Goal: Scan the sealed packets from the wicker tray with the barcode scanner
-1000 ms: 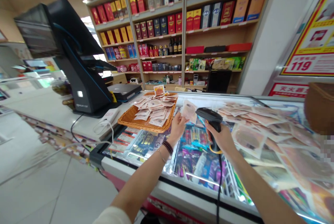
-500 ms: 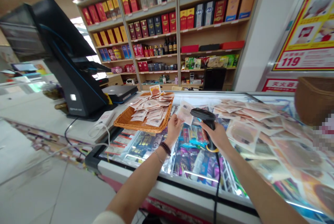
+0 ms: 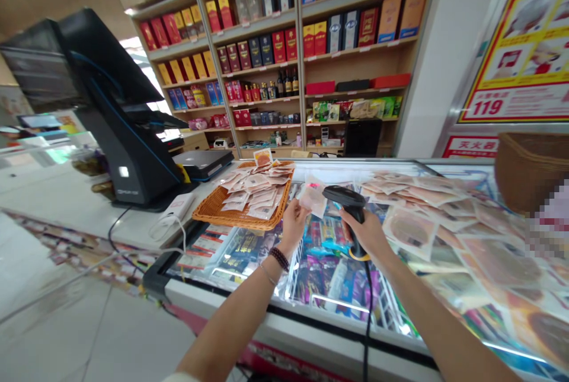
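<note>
Pinched in my left hand is a small clear packet, held up over the glass-topped freezer. A red light shows on its upper part. My right hand is wrapped round a black barcode scanner, whose head faces the packet from close by on the right. The scanner's cable hangs down over the freezer's front edge. Left of my left hand, an orange wicker basket holds a heap of similar packets. Larger flat packets lie spread on the glass to the right.
A black point-of-sale terminal, a flat scale and a white cabled box stand on the left counter. Shelves of boxes and bottles line the back. A brown basket sits at the right edge.
A red light now shows on the packet in my left hand. The view has shifted slightly, while both hands keep nearly the same positions and holds.
</note>
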Motion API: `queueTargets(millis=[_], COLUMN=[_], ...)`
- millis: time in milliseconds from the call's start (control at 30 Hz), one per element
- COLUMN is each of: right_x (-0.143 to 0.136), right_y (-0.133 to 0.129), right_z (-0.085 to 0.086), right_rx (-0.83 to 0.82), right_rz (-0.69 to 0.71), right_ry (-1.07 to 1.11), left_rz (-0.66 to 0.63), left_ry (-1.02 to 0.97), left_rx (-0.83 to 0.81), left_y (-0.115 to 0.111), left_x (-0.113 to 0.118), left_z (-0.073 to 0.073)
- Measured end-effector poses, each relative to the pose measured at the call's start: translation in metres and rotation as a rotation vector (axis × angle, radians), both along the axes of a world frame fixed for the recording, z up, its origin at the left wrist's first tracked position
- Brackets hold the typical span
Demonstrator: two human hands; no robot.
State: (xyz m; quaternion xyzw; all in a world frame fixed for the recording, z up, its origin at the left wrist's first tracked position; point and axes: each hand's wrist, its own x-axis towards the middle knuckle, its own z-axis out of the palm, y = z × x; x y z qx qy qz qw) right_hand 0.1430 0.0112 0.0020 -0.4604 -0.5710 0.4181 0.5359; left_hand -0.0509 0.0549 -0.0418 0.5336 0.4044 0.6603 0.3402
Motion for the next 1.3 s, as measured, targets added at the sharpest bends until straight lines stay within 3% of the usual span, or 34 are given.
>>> queueTargets(millis=[133, 433, 933, 1100, 1300], right_x=[0.0, -0.001, 0.004, 0.031, 0.099], right_y=[0.001, -0.01, -0.011, -0.009, -0.016], right_z=[-0.001, 0.014, 0.015, 0.008, 0.019], right_rx=[-0.009, -0.032, -0.016, -0.051, 0.017], right_rz=[-0.017, 0.008, 0.025, -0.021, -0.25], right_ry=[0.03, -0.016, 0.083, 0.138, 0.086], left_rz=[-0.001, 0.019, 0.001, -0.063, -0.124], left_ry=[0.003, 0.017, -0.032, -0.167, -0.222], left_rx=[0.013, 0.026, 0.039, -0.066, -0.102], left_y=[0.0, -0.008, -0.007, -0.004, 0.018], left_x=[-0.001, 0.0, 0.004, 0.022, 0.066], left_z=[-0.001, 0.003, 0.003, 0.007, 0.022])
